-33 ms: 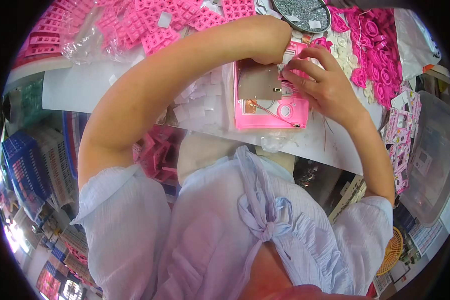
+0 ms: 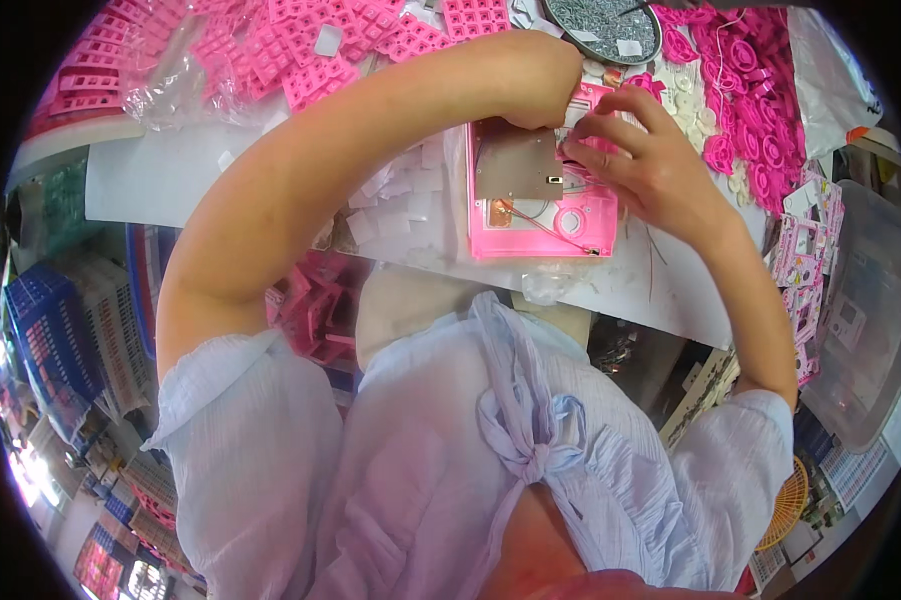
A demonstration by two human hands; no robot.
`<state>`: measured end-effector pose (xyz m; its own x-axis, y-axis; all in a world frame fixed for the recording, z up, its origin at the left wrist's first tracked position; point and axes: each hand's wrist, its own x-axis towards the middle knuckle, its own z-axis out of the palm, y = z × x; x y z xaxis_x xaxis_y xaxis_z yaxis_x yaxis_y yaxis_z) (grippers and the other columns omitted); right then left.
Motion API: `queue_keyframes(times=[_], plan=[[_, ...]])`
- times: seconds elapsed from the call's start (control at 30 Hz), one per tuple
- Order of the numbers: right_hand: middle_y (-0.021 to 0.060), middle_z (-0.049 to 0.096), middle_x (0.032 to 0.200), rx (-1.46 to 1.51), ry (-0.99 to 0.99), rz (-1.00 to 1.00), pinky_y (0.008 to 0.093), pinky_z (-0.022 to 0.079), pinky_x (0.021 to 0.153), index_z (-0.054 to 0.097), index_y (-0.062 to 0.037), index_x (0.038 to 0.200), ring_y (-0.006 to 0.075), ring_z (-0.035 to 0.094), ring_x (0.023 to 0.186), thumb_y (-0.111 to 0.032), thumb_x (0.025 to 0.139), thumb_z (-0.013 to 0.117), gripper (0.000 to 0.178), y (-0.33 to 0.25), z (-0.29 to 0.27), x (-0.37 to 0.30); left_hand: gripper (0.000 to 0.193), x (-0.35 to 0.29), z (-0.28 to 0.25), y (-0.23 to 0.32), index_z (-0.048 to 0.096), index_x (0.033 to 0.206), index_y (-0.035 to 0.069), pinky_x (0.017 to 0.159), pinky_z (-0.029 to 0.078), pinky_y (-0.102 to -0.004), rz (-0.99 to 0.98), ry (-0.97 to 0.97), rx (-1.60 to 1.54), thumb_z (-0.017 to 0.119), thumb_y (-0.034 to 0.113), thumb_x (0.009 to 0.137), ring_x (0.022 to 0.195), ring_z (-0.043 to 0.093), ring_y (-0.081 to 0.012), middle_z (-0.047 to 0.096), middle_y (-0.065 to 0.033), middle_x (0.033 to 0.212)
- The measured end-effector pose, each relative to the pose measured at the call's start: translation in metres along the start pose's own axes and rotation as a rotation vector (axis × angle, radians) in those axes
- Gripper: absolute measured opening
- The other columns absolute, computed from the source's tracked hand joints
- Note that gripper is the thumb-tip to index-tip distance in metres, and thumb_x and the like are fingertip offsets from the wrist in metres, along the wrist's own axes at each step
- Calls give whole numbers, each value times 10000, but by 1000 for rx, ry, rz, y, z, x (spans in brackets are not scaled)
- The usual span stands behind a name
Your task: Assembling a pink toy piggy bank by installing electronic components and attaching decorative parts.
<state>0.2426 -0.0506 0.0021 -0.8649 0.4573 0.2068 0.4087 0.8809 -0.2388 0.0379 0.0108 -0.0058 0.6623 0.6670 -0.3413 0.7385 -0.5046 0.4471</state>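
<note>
A pink plastic case (image 2: 490,243) lies in front of me on the white work surface, its inside facing up. A flat grey-brown plate (image 2: 515,165) with a small switch sits in its left part. Thin wires (image 2: 545,226) run across the lower part, near a round white-rimmed opening (image 2: 571,221). My left hand (image 2: 548,85) is curled into a fist over the case's far edge; its fingertips are hidden. Over the right side of the case, my right hand (image 2: 642,150) bends its fingers inward, fingertips together beside the plate. Whatever they pinch is too small to make out.
Pink moulded parts (image 2: 310,40) pile up at the back left beside clear plastic bags. A round tray (image 2: 610,35) of small grey metal pieces stands behind the case. Magenta parts (image 2: 755,100) heap at the back right. White paper pieces (image 2: 395,205) lie left of the case.
My right forearm and elbow have shifted slightly to the right, and the right hand has tilted a little. The left hand and the case look the same.
</note>
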Motion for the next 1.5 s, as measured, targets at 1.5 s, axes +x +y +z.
queue_keyframes(times=[1.5], plan=[[92,700,907,303,414,463,347,534,730,714,-19,1000,260,658,827,-163,867,703,197,-22,-5,34,198,-60,38,-21,741,875,52,661,497,-367,18,970,-161,763,237,810,724,662,-221,717,-86,832]])
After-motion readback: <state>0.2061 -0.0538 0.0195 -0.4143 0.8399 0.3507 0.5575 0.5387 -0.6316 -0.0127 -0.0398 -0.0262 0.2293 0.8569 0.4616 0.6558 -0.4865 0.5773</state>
